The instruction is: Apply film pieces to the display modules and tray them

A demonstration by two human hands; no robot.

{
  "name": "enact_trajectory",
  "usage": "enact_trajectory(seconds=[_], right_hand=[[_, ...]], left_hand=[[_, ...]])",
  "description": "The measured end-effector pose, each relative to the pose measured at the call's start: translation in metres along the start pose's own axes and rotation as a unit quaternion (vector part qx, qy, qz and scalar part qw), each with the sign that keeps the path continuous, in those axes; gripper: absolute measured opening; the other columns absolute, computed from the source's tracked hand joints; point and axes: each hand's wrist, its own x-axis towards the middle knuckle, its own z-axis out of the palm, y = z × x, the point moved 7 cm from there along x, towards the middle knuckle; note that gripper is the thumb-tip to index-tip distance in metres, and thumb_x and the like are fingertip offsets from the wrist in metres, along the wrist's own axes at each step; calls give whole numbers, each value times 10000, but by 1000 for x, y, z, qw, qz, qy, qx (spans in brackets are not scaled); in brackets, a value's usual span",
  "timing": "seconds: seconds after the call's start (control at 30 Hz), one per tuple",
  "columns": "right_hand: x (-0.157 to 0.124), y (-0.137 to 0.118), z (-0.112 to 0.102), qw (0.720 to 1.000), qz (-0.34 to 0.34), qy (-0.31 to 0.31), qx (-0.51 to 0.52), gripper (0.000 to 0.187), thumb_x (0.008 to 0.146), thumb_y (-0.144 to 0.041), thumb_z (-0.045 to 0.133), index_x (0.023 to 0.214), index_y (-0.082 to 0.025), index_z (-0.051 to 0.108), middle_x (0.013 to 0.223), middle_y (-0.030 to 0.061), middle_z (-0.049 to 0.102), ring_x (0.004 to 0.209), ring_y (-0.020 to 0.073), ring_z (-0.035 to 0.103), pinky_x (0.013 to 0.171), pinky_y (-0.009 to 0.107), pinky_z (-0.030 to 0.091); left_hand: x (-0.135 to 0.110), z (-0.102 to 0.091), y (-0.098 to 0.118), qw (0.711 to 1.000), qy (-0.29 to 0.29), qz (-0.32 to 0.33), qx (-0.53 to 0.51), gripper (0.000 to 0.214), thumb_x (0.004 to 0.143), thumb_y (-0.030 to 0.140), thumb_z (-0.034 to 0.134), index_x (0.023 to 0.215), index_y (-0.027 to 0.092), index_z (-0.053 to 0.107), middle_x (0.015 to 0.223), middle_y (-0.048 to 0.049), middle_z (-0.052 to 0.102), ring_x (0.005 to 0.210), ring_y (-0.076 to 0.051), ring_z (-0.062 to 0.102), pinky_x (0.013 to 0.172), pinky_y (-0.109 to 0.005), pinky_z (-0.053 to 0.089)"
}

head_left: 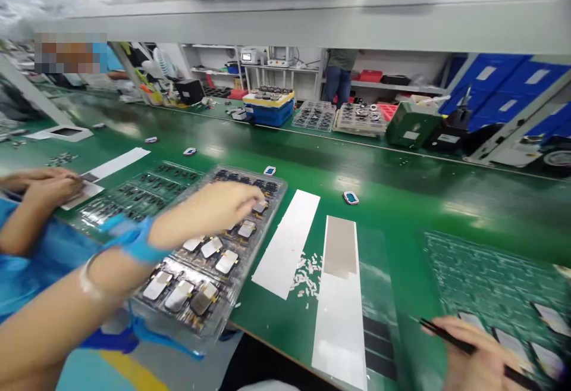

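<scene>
My left hand [218,206] reaches over a clear plastic tray [241,296] with its fingers pinched together at a small silver-faced module [260,206] near the tray's far right side. More silver-faced modules, such as this one [226,261], sit in rows of pockets, partly covered by my forearm. In my right hand [477,349], at the lower right, is a pair of black tweezers [450,338], tips pointing left. Beneath that hand lies a second clear tray [473,272] with several silver-faced modules [553,318] in its near pockets.
White strips [289,242] and a partly brown-grey strip [341,248] lie between the trays, beside scattered white scraps [307,275]. Small framed parts [351,197] line the green bench. A co-worker's hands [49,187] work at left. A shelf [285,25] crosses overhead.
</scene>
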Motion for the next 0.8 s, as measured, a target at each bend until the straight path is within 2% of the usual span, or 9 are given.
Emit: enact_trajectory(seconds=[0.03,0.1,0.2,0.27,0.33,0.43,0.6,0.8], right_hand=[[-3,0,11,1000,11,-9,5,298,839,-554,640,748,-270,633,843,104,634,788,287,631,693,518,507],[-6,-1,29,999,25,-45,7,307,775,-510,750,787,-229,626,878,89,649,765,246,642,714,472,535],[-9,-3,41,997,26,-79,3,349,752,-487,789,803,-190,613,899,74,656,761,199,655,714,377,556],[-10,-3,42,996,24,-87,-4,323,787,-462,768,802,-178,613,906,70,654,776,179,659,728,334,556],[-11,-2,42,996,18,-87,-8,294,809,-427,757,798,-171,613,905,69,654,775,166,660,728,309,557],[-14,-2,38,997,-3,-71,3,242,818,-362,759,810,-166,616,905,67,655,771,158,661,714,288,557],[-16,4,35,998,1,-67,9,211,824,-330,758,830,-169,622,922,63,652,759,147,660,722,278,556],[-19,2,35,998,22,-63,8,236,821,-366,759,832,-176,620,923,64,647,758,151,651,725,286,556]], left_hand=[[16,2,-27,1000,-14,-25,4,321,930,226,443,1099,182,712,1016,-65,760,889,-243,688,762,-316,484],[43,12,-67,998,-43,-41,3,255,910,199,487,980,152,727,861,-45,756,773,-202,683,698,-271,474],[65,39,-95,995,-92,-26,-4,138,922,222,594,971,144,697,859,-23,725,776,-171,672,725,-283,510],[70,53,-100,994,-113,-12,0,156,928,275,647,996,136,669,938,-37,698,828,-179,664,765,-339,539],[73,60,-102,992,-122,0,9,212,930,302,662,1059,135,643,1020,-57,668,875,-195,654,786,-378,550],[77,60,-104,990,-141,19,19,254,927,280,665,1136,143,617,1079,-67,644,900,-202,645,792,-385,556],[85,58,-106,981,-186,43,31,223,935,285,660,1101,139,636,1070,-64,654,918,-206,653,798,-388,564],[97,57,-100,981,-178,56,43,185,939,296,656,1022,131,651,1017,-55,673,907,-202,660,807,-392,560]])
